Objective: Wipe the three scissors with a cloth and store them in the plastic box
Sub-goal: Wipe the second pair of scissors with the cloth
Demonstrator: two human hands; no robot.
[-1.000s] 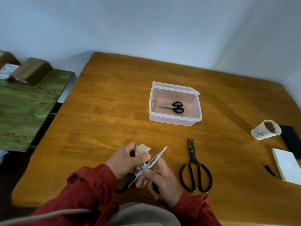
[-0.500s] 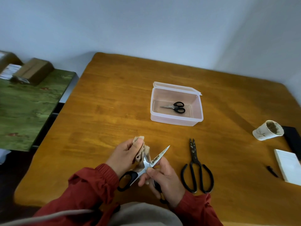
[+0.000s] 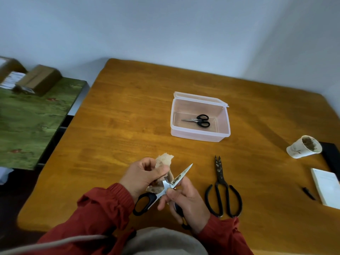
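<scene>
Since a second before, the left hand point(image 3: 141, 175) had slid the cloth point(image 3: 164, 160) up over one blade, so that blade's tip was hidden now. The wooden table point(image 3: 128, 126) held all three scissors. The plastic box point(image 3: 199, 136) sat open near the middle of it, well apart from the hands. The big black scissors point(image 3: 220, 183) lay flat on the table just beside the right hand point(image 3: 189, 203), tips pointing away. The left hand's fingers were curled and pinched the cloth around the blade. The right hand's fingers were curled around a handle of the dirty scissors point(image 3: 182, 173), which were spread open near the table's front edge, with the bare blade pointing up and right. The small scissors point(image 3: 197, 120) lay inside the box.
</scene>
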